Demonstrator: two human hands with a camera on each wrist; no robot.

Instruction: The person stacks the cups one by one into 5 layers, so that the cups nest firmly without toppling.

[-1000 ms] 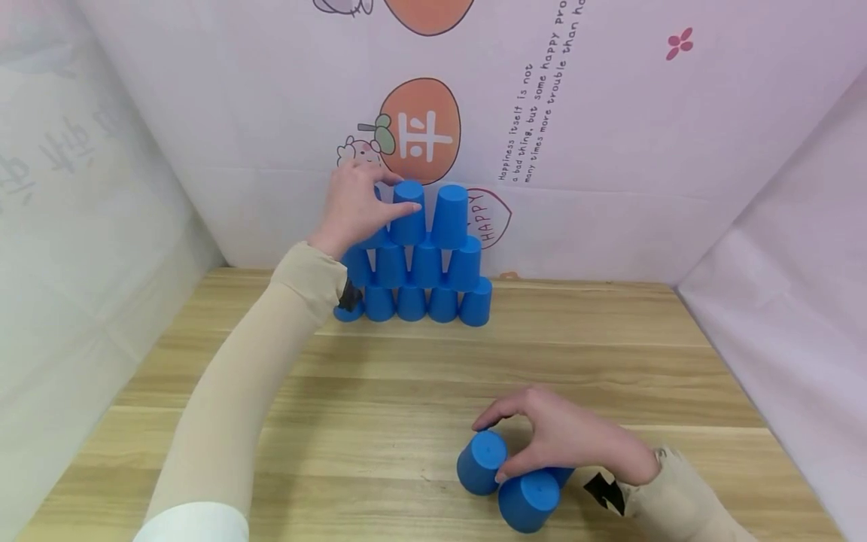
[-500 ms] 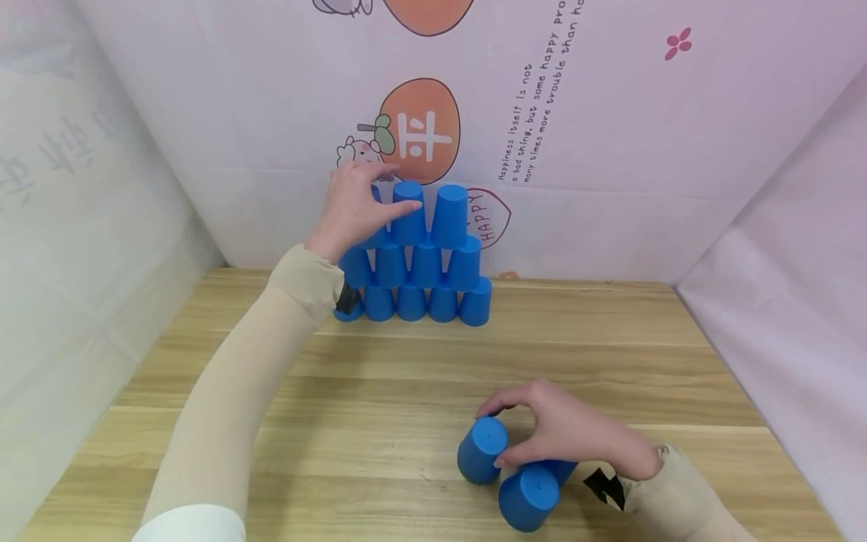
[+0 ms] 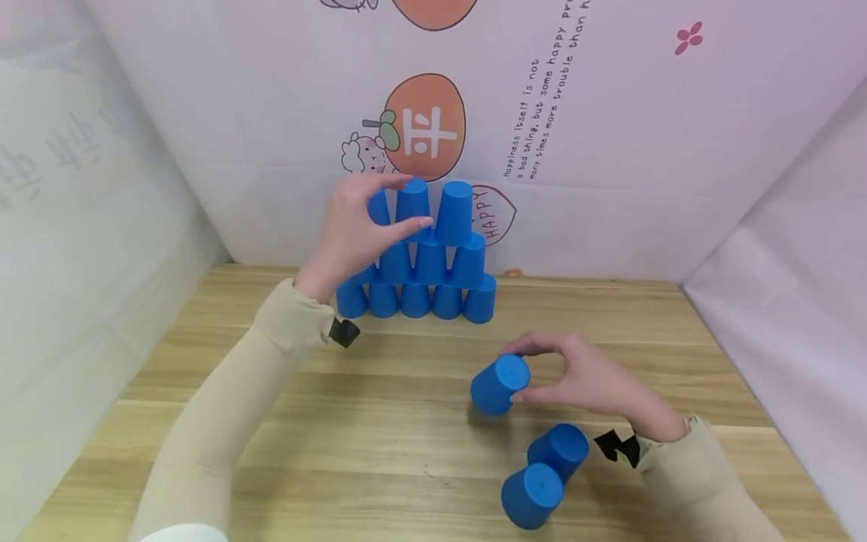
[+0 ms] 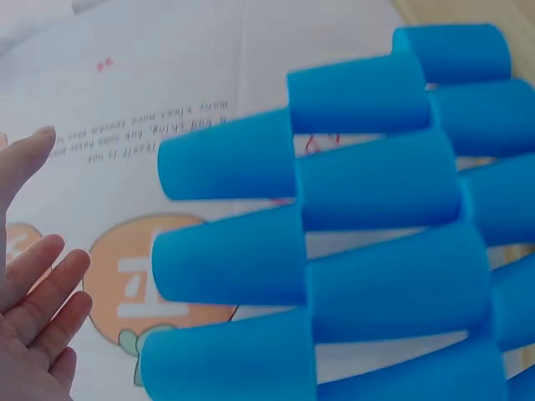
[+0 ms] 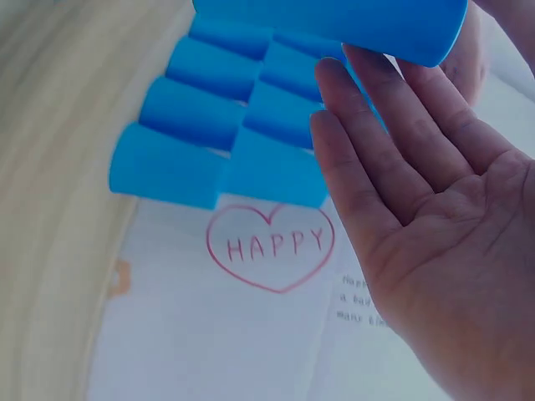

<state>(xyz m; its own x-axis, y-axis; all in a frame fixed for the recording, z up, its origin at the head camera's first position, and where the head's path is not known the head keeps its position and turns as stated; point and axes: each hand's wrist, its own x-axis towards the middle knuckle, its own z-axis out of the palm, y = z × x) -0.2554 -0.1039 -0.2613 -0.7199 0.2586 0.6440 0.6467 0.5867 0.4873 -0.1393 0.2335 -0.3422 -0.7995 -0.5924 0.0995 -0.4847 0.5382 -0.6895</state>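
Note:
Blue cups stand upside down in a three-row stack [image 3: 431,261] at the back of the table, with three cups in the top row. My left hand [image 3: 354,226] hovers in front of that top row, thumb and fingers spread. In the left wrist view the left hand [image 4: 38,309] is apart from the top cups [image 4: 226,259] and holds nothing. My right hand [image 3: 592,376] pinches a blue cup [image 3: 493,389] between thumb and fingers, tilted and raised off the table. The right wrist view shows this cup [image 5: 334,21] above the fingers, partly cut off.
Two more upside-down blue cups, one nearer [image 3: 530,497] and one behind it [image 3: 558,449], stand close together at the front right of the wooden table [image 3: 325,452]. A printed cloth [image 3: 596,150] rises behind the stack, and white cloth hangs at both sides.
My right hand has lifted one cup away from the two front cups and carried it toward the stack. The left hand has drawn back slightly from the top row.

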